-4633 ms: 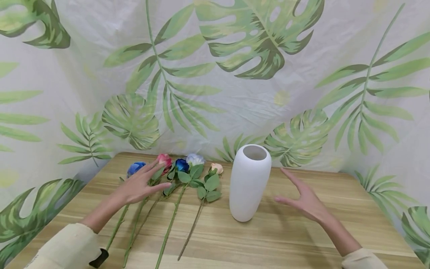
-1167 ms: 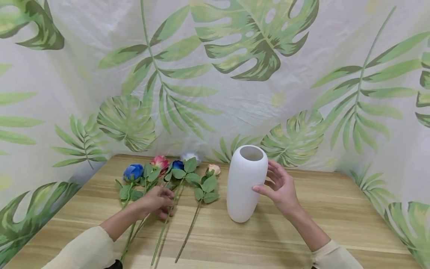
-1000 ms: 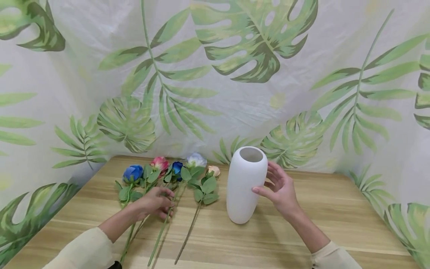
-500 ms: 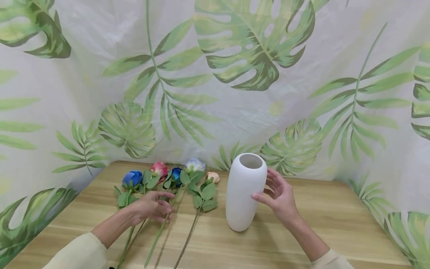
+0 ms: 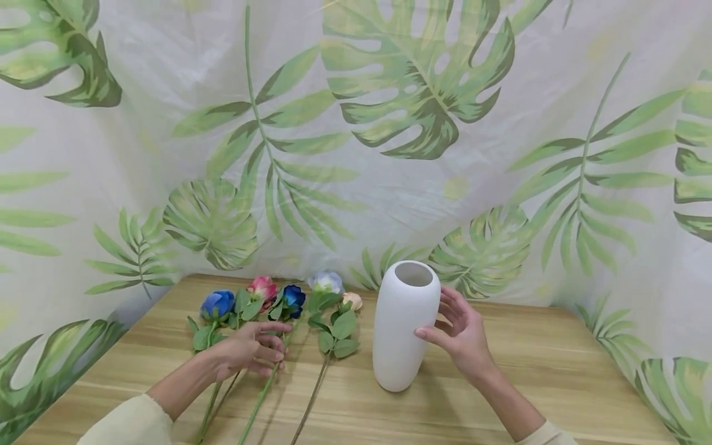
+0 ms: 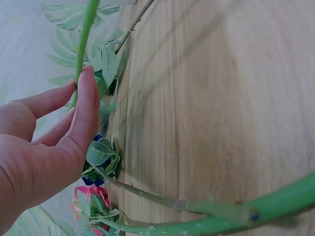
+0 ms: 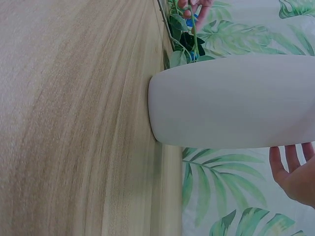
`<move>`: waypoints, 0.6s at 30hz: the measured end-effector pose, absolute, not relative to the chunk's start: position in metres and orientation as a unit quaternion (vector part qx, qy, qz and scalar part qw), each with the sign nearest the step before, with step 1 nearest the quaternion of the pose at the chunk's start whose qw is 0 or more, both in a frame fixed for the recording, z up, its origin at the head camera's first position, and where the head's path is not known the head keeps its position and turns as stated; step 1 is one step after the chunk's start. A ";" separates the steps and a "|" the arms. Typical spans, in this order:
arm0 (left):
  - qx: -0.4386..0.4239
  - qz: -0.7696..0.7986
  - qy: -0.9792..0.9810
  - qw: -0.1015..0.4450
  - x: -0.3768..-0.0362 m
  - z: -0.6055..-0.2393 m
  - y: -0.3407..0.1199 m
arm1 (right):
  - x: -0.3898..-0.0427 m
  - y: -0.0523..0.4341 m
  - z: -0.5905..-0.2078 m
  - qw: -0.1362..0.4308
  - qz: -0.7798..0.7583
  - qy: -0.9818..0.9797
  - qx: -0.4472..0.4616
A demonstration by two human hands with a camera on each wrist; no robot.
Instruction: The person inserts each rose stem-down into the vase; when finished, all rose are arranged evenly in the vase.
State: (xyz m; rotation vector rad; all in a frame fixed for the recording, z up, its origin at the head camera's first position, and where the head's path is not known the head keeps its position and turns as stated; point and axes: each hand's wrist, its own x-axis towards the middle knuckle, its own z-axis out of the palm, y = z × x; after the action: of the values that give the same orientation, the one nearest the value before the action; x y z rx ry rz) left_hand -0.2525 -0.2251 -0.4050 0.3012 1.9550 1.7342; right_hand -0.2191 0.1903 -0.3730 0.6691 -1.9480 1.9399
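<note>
A tall white vase point(image 5: 403, 334) stands upright on the wooden table point(image 5: 556, 371). My right hand point(image 5: 450, 324) is at its right side with fingers spread and the thumb tip against its wall. In the right wrist view the vase point(image 7: 236, 101) fills the frame and the right hand point(image 7: 295, 172) shows straight fingers beside it. Left of the vase lie several artificial flowers. My left hand point(image 5: 272, 353) curls round the green stem point(image 5: 261, 395) of the pale flower point(image 5: 325, 281). In the left wrist view the left hand point(image 6: 78, 91) pinches this stem point(image 6: 86, 29) between thumb and forefinger.
A blue flower point(image 5: 217, 304), a pink one point(image 5: 262, 287), a dark blue one point(image 5: 293, 295) and a peach one point(image 5: 351, 301) lie side by side, stems toward me. A leaf-printed cloth point(image 5: 389, 123) hangs close behind and beside the table.
Both hands were open above the table 4.6 s ago. The left has since closed on a stem and the right has come to the vase. The view has tilted upward slightly.
</note>
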 end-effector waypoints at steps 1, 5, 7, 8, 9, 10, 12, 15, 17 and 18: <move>0.114 0.642 0.715 0.252 -0.253 -0.405 -0.225 | -0.219 0.190 -0.373 0.155 0.677 -0.681 0.233; 0.123 0.650 0.709 0.244 -0.253 -0.404 -0.224 | -0.218 0.190 -0.373 0.157 0.674 -0.684 0.231; 0.124 0.652 0.709 0.239 -0.253 -0.403 -0.223 | -0.218 0.191 -0.373 0.156 0.674 -0.684 0.231; 0.123 0.653 0.709 0.236 -0.253 -0.402 -0.223 | -0.219 0.191 -0.373 0.156 0.675 -0.684 0.231; 0.123 0.654 0.709 0.233 -0.254 -0.402 -0.222 | -0.219 0.190 -0.372 0.156 0.675 -0.683 0.232; 0.122 0.656 0.709 0.230 -0.254 -0.401 -0.222 | -0.219 0.191 -0.372 0.155 0.675 -0.682 0.232; 0.120 0.661 0.707 0.222 -0.254 -0.400 -0.221 | -0.219 0.191 -0.372 0.155 0.675 -0.682 0.233; 0.112 0.673 0.701 0.208 -0.254 -0.397 -0.219 | -0.218 0.191 -0.372 0.157 0.673 -0.684 0.234; 0.108 0.681 0.697 0.196 -0.254 -0.394 -0.218 | -0.219 0.190 -0.372 0.158 0.672 -0.685 0.234; 0.108 0.684 0.696 0.189 -0.254 -0.393 -0.217 | -0.219 0.190 -0.372 0.158 0.672 -0.685 0.234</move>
State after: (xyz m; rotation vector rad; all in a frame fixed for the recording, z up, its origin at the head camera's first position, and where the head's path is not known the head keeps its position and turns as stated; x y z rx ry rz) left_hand -0.2543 -0.2169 -0.3931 0.3023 1.9560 1.9242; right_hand -0.2187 0.1904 -0.3722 0.6701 -1.9591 1.9207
